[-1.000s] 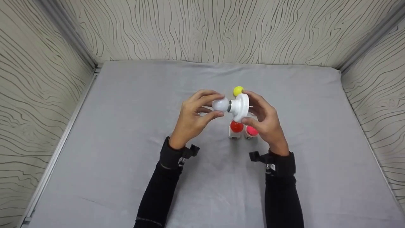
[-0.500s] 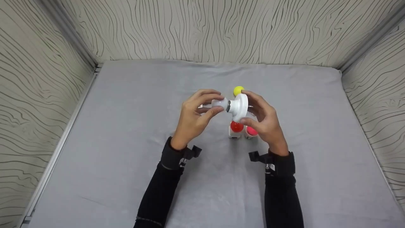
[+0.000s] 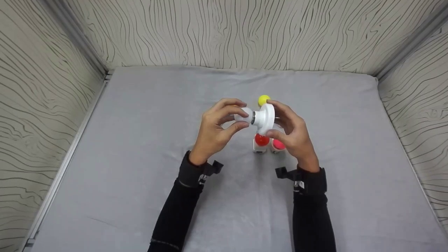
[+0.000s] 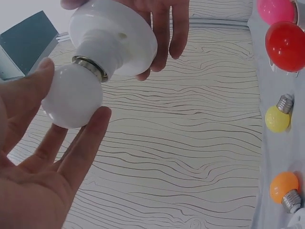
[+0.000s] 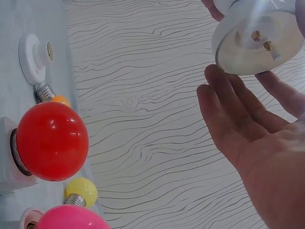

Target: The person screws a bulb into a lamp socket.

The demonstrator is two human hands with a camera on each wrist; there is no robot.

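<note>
Head view: a white bulb (image 3: 242,118) is pinched by the left hand (image 3: 212,130), its metal collar set at the mouth of a white lamp holder (image 3: 266,118), whose round base is gripped by the right hand (image 3: 294,128). Both are held above the table (image 3: 140,157), where a red bulb (image 3: 261,140), a pink bulb (image 3: 279,144) and a yellow bulb (image 3: 263,100) are seen.

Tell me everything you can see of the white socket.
The socket is glossy white, plastic or ceramic by its look: a round, wide base narrowing to a neck. Its hollow underside shows two brass-coloured fittings and a pale peg. Held sideways above the cloth, its base gripped by the right hand, it points its neck leftward; a white bulb sits there, some metal showing.
</note>
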